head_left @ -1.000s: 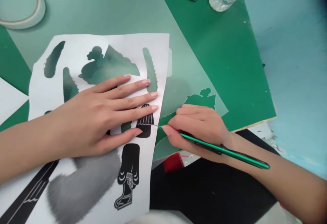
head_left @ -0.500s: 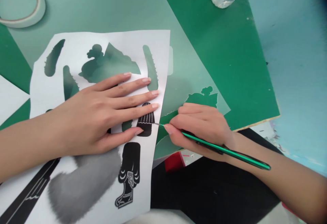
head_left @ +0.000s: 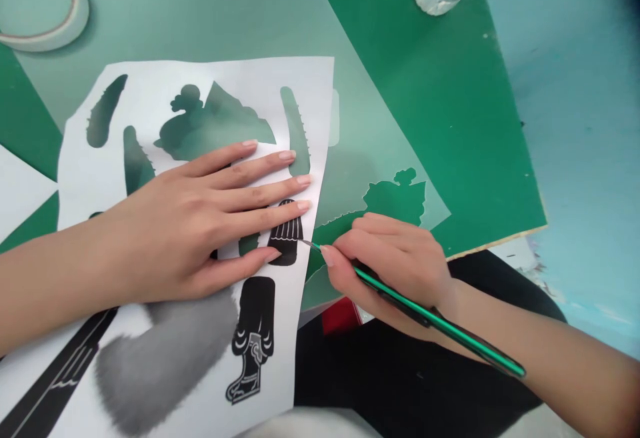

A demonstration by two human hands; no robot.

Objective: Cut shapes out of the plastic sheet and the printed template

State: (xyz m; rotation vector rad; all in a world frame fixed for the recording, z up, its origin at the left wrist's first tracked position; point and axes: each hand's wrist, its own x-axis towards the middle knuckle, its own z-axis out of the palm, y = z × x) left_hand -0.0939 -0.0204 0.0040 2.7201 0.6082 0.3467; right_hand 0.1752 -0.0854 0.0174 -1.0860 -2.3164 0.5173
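- Black printed shape (head_left: 284,251) seen on white sheet (head_left: 310,78), under & just R of L hand (head_left: 195,225); long axis set roughly toward/away from wearer.
- L hand nearer: laid flat, fingers spread; shape's upper end crossed by index, its L edge overlapped by thumb tip.
- R hand (head_left: 395,258) placed just beside sheet's R edge, slim green tool (head_left: 450,327) pinched btwn thumb & fingers.
- Tool slanted across shape's axis, tip at its R edge; actual contact can't be told.
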